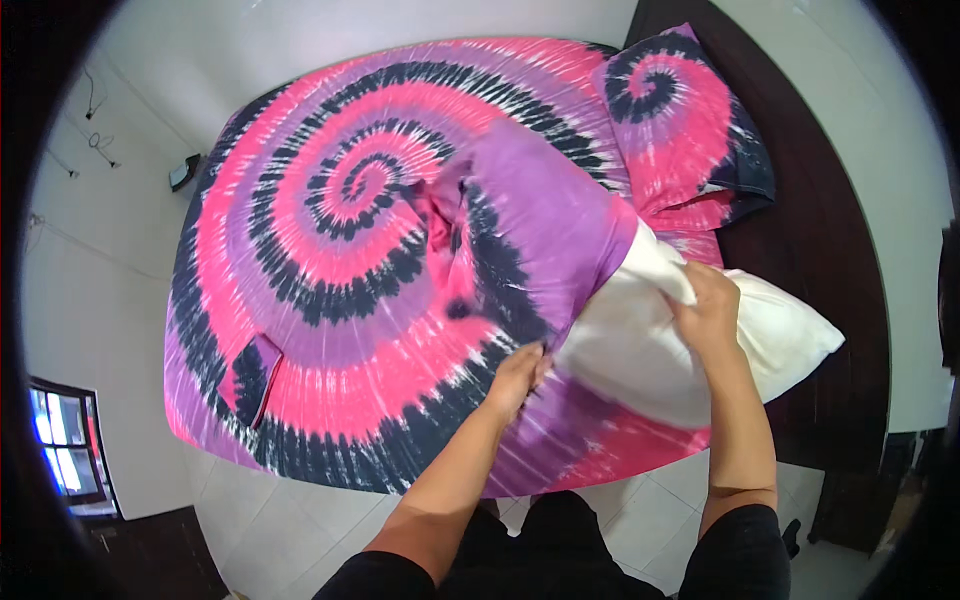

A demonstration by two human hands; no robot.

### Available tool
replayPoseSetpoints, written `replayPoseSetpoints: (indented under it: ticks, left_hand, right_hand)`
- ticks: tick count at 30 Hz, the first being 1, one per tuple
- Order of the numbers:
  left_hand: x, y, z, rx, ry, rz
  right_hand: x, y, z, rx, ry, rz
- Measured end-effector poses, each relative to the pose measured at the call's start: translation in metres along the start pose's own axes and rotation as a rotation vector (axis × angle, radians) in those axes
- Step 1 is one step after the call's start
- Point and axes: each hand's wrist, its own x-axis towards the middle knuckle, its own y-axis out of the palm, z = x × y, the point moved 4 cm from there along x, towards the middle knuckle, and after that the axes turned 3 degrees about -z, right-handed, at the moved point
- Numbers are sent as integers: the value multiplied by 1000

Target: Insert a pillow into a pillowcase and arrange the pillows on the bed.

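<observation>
A white pillow (637,337) lies partly inside a purple, pink and black tie-dye pillowcase (551,202) above the bed. My left hand (521,375) grips the near edge of the case's opening. On the pillow's upper side, my right hand (709,300) clutches a bunched fold of its white fabric. The pillow's right end sticks out bare, while its left part is hidden in the case. Crumpled and slightly blurred, the far end of the case rests over the spiral-patterned bed sheet (360,262).
Another pillow (667,127) in a matching case lies by the dark wooden headboard (810,225). A small folded tie-dye cloth (255,379) is at the sheet's left. Pale floor tiles (300,517) border the bed's near side. Wires hang on the left wall (112,240).
</observation>
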Motion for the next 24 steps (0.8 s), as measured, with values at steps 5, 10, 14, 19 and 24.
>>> replayPoseSetpoints:
  ticks: [5,10,14,19,24]
  left_hand:
    - [-56,10,-126,-72,925,-679]
    - [-61,-27,-70,429,944,-438]
    - [-36,-24,-3,958,584,-434]
    - [-40,-50,55,1122,485,-538]
    - [-23,-44,58,876,302,-547]
  right_hand:
    - [-72,10,43,-146,-129,128]
    - [-206,84,68,32,80,365]
    - [-236,123,63,223,114,574]
    - [-195,142,39,123,-31,618]
    - [-185,184,2,93,-76,648]
